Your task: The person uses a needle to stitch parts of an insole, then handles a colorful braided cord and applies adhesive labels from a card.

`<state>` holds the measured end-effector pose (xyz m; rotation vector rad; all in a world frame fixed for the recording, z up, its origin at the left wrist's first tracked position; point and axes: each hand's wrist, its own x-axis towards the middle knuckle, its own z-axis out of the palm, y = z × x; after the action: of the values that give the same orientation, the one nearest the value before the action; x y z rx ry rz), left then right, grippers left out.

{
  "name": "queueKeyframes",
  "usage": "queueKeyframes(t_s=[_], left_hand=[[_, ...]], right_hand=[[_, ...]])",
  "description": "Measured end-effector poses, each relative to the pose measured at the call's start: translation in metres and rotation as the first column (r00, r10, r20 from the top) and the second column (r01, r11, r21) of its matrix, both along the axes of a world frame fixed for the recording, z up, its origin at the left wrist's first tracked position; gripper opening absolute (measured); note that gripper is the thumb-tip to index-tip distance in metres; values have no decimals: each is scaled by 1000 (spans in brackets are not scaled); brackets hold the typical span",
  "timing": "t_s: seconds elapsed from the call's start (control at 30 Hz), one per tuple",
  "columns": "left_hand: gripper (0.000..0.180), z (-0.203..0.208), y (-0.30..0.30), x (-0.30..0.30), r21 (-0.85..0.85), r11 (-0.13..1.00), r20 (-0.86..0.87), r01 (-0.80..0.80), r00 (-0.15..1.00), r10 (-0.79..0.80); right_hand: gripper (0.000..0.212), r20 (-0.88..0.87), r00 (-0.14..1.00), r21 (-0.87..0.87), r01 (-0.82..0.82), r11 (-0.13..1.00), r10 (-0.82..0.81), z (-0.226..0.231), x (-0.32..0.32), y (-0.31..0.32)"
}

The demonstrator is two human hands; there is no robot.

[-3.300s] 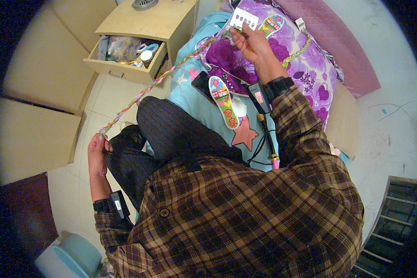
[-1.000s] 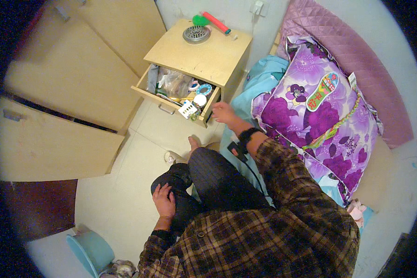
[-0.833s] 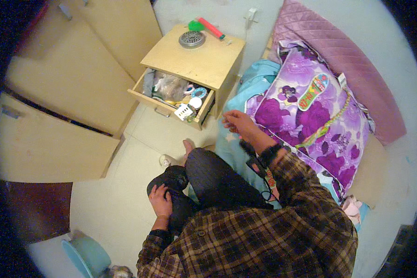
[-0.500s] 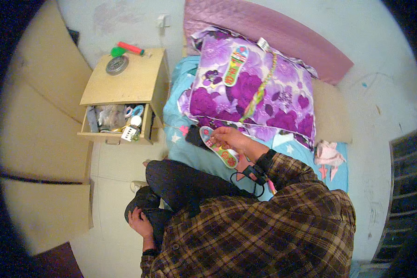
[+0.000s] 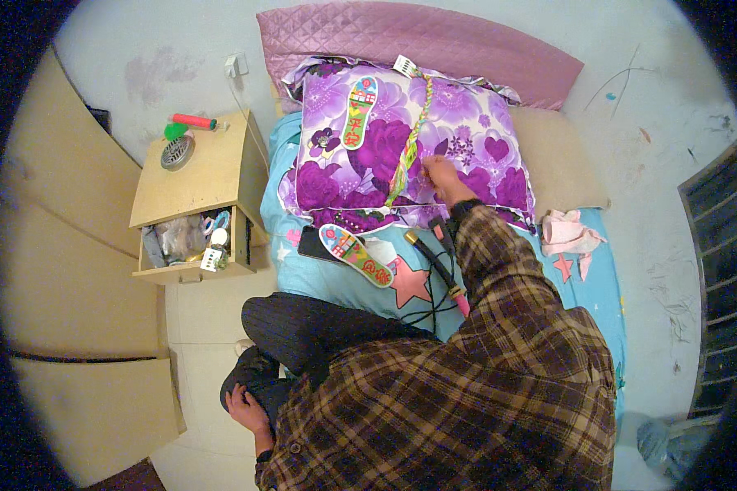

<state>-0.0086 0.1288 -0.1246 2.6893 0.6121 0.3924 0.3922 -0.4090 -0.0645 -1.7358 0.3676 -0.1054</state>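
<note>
My right hand (image 5: 444, 178) is over the purple flowered pillow (image 5: 385, 135), its fingers curled together. Whatever they may pinch is too small to make out. Just left of its fingertips lies a yellow-green braided bundle of thread (image 5: 409, 147) with a white card tag (image 5: 404, 65) at its top. One colourful embroidered insole (image 5: 359, 114) rests on the pillow's left part. A second insole (image 5: 356, 255) lies on the blue sheet, partly over a black phone (image 5: 313, 244). Fingers spread, my left hand (image 5: 248, 409) rests on my dark-clad leg near the foot.
A black and pink corded tool (image 5: 436, 262) lies on the sheet below my right forearm. Pink cloth (image 5: 567, 233) is at the bed's right. On the left stands a wooden nightstand (image 5: 196, 180), its filled drawer (image 5: 192, 274) pulled out, with a round metal tin (image 5: 178, 153) on top.
My right hand has let go of the second insole, which now lies on the sheet, and has moved up over the pillow beside the braided thread. The view has shifted; my left hand stays put.
</note>
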Motion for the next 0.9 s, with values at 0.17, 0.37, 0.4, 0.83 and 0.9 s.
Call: queueKeyframes(t_s=[0.17,0.37,0.4,0.83,0.9], left_hand=[[20,-2,0,-5,20,1000,7,12,1000,-12],[21,8,-9,10,-25,999,-35,-25,999,24],[21,8,-9,10,-24,999,-50,-36,998,34],[14,20,-14,29,-45,998,-130,-48,991,42],[14,4,0,30,-41,998,-148,-55,988,48]], right_hand=[[28,137,984,-662,179,727,-118,-3,54,-8],[51,87,914,-557,373,742,-395,18,81,3],[61,77,917,-428,385,818,-392,13,90,0],[7,135,983,527,32,849,-121,106,105,0],[6,193,981,536,-110,837,5,144,102,-4]])
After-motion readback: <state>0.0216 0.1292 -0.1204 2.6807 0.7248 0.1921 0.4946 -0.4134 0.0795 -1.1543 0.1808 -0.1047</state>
